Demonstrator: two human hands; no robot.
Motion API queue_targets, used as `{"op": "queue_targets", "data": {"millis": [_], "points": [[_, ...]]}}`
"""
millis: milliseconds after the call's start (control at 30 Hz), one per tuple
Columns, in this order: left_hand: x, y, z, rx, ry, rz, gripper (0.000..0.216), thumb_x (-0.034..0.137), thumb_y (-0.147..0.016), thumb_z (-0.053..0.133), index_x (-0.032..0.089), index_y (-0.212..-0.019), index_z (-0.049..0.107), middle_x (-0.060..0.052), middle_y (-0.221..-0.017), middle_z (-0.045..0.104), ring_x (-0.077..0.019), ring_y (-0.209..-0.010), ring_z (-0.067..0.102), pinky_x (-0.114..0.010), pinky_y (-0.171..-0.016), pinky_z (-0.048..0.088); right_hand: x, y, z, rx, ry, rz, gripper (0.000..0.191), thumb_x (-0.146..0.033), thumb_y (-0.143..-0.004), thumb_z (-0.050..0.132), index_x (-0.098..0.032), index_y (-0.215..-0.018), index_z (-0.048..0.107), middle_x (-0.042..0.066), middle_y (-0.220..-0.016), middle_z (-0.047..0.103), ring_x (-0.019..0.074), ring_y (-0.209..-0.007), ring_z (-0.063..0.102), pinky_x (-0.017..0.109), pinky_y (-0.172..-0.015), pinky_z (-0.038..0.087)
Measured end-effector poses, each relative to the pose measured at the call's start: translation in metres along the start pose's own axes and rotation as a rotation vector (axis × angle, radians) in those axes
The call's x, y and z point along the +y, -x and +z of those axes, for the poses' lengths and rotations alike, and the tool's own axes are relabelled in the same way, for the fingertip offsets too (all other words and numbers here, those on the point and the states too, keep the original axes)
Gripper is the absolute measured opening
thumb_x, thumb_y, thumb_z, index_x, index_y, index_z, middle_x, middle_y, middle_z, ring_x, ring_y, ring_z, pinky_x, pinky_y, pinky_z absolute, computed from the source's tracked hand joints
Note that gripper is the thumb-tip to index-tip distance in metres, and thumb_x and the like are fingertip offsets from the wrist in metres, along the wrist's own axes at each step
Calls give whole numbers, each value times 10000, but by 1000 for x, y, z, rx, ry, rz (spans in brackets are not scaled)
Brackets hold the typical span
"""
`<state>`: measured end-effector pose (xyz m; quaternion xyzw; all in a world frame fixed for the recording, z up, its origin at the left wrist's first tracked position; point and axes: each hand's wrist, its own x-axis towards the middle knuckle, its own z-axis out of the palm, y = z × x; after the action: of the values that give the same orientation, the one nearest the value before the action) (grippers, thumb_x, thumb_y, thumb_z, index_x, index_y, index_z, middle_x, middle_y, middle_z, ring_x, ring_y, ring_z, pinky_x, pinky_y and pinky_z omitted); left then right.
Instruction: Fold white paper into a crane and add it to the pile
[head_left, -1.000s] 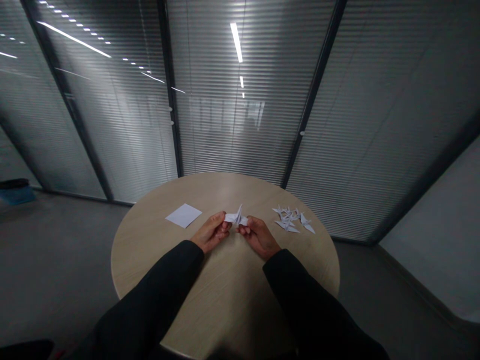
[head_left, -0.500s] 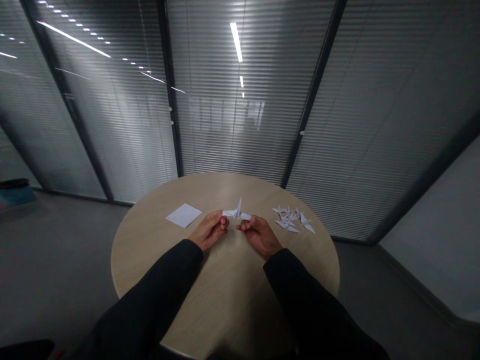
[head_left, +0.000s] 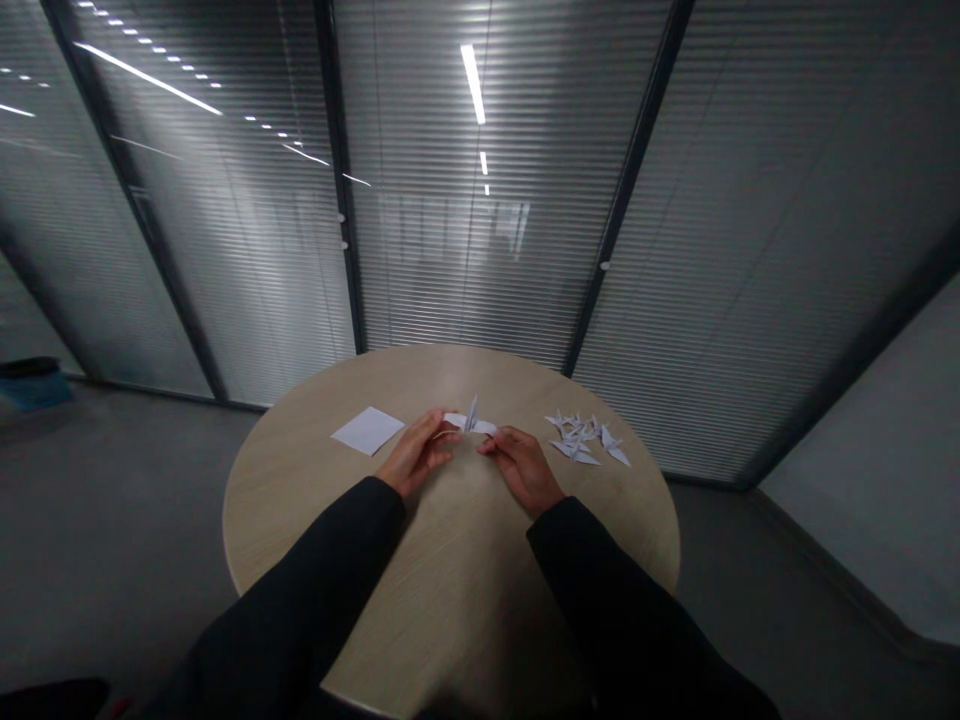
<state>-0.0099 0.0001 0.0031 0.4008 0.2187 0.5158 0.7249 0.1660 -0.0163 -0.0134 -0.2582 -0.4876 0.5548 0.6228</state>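
Observation:
A white paper crane (head_left: pixel 471 423) is held between my two hands over the middle of the round table, its wings spread sideways and one thin point standing up. My left hand (head_left: pixel 417 452) has the left wing between thumb and fingers, with the lower fingers slightly loose. On the other side, my right hand (head_left: pixel 523 464) pinches the tip of the right wing. To the left lies a stack or sheet of square white paper (head_left: pixel 367 431). Several folded paper cranes (head_left: pixel 576 438) sit in a loose cluster right of my right hand.
The round wooden table (head_left: pixel 450 600) stands close to a glass wall with blinds (head_left: pixel 465 280). A blue bin with a dark rim (head_left: pixel 34 388) is on the floor at the far left. A white wall (head_left: pixel 885 480) runs along the right.
The crane has shifted slightly left and tilted. My left fingers have moved up and loosened around its wing; my right hand has shifted little.

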Motion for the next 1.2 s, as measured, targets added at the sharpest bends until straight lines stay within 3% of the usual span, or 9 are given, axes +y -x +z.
{"op": "queue_targets", "data": {"millis": [100, 200, 400, 533, 633, 767, 867, 1000, 1200], "points": [[-1, -1, 2, 105, 14, 8, 580, 431, -813, 635, 269, -1331, 431, -87, -1012, 599, -183, -885, 636, -307, -725, 554, 2, 1, 2, 56, 146, -14, 212, -410, -684, 753, -202, -704, 722, 8, -709, 667, 155, -721, 598, 309, -794, 474], [-6, 0, 4, 60, -76, 57, 739, 457, -784, 661, 341, -1420, 303, -77, -1072, 580, -189, -911, 620, -390, -832, 526, 6, 3, 6, 59, 300, -9, 216, -401, -698, 735, -200, -776, 736, 17, -768, 699, 169, -749, 616, 322, -801, 473], [-15, -3, 0, -37, -413, 202, 625, 334, -688, 760, 194, -1261, 551, -89, -1104, 632, -200, -996, 577, -353, -917, 441, 13, 2, 7, 73, 335, 27, 269, -406, -652, 758, -204, -830, 737, 31, -826, 731, 206, -807, 651, 358, -827, 471], [-15, -10, -9, -2, -567, 277, 511, 309, -695, 737, 161, -1169, 619, -85, -1047, 667, -186, -927, 591, -325, -877, 430, 10, 2, 7, 14, 486, 0, 250, -430, -715, 700, -202, -813, 728, 25, -850, 723, 212, -853, 640, 346, -835, 453], [-15, -15, -17, 13, -694, 302, 416, 311, -705, 713, 143, -1082, 662, -70, -940, 681, -172, -817, 590, -309, -803, 439, 6, 2, 5, 82, 599, -88, 265, -450, -782, 618, -197, -794, 697, 13, -794, 691, 198, -815, 623, 328, -802, 445], [-20, -18, -22, -97, -830, 295, 217, 277, -739, 659, 159, -915, 705, -74, -932, 679, -183, -854, 589, -302, -800, 425, 6, -2, 0, 172, 572, -142, 290, -456, -784, 607, -201, -912, 659, 31, -894, 681, 194, -853, 619, 319, -808, 445], [-24, -16, -21, -184, -883, 290, 155, 213, -732, 641, 166, -873, 685, -67, -945, 652, -174, -856, 572, -283, -765, 417, 9, -4, -1, 142, 543, -105, 306, -449, -745, 646, -196, -917, 658, 35, -896, 679, 196, -844, 617, 319, -803, 444], [-26, -12, -18, -202, -868, 239, 251, 181, -711, 657, 177, -953, 587, 6, -791, 572, -110, -676, 506, -234, -637, 394, 10, -5, 0, 82, 552, -64, 252, -431, -708, 680, -181, -726, 650, -1, -717, 630, 176, -724, 577, 290, -717, 421], [-24, -12, -16, -98, -641, 187, 629, 192, -642, 736, 222, -1192, 432, 12, -878, 553, -74, -629, 531, -234, -639, 419, 11, -3, -1, 149, 359, 16, 218, -385, -689, 703, -186, -640, 626, -28, -644, 579, 139, -667, 522, 262, -679, 401]]}}
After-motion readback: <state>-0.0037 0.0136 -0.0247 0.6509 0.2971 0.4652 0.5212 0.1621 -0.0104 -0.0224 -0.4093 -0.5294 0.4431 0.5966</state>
